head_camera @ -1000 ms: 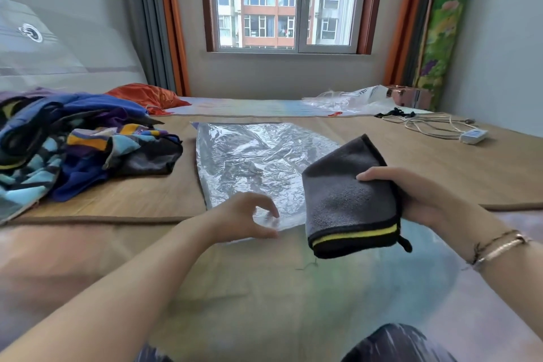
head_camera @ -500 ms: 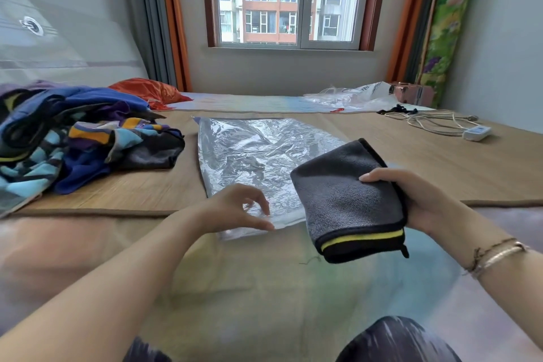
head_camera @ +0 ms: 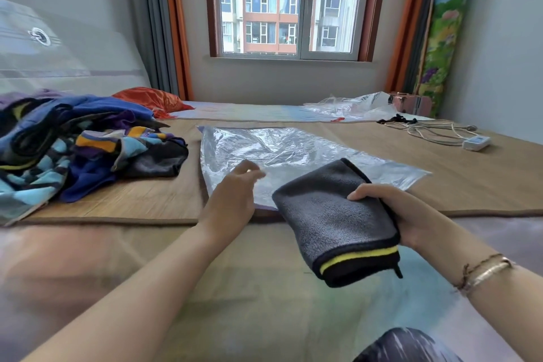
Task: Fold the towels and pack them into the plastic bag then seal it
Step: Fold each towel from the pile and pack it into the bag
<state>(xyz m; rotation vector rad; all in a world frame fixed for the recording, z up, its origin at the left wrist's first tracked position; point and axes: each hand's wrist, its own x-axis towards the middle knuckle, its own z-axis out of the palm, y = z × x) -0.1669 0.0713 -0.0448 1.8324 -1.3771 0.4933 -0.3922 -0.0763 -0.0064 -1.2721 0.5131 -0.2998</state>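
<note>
The folded grey towel (head_camera: 335, 220), edged in black with a yellow stripe, sits in the lower right of centre of the frame, held clear of the bed by the right hand (head_camera: 390, 214) — thumb on top, fingers curled under its right edge. Its long axis runs from the lower right toward the upper left, and its far corner overlaps the near edge of the clear plastic bag (head_camera: 282, 153), which lies flat on the woven mat (head_camera: 164, 197) in the middle of the frame.

The relation that matters: the bag lies straight ahead of both hands, stretching away toward the window (head_camera: 293, 3), with its near edge closest to the person. The left hand (head_camera: 232, 197) is the nearer one to that edge — it hovers over the bag's near left corner, fingers loosely extended and blurred, gripping nothing that can be made out. Whether it touches the plastic cannot be told. Judging from this, the left hand would need to lift the mouth while the right slides the towel forward.

A heap of unfolded towels (head_camera: 73, 144) lies at the left of the frame, well apart from the bag.
</note>
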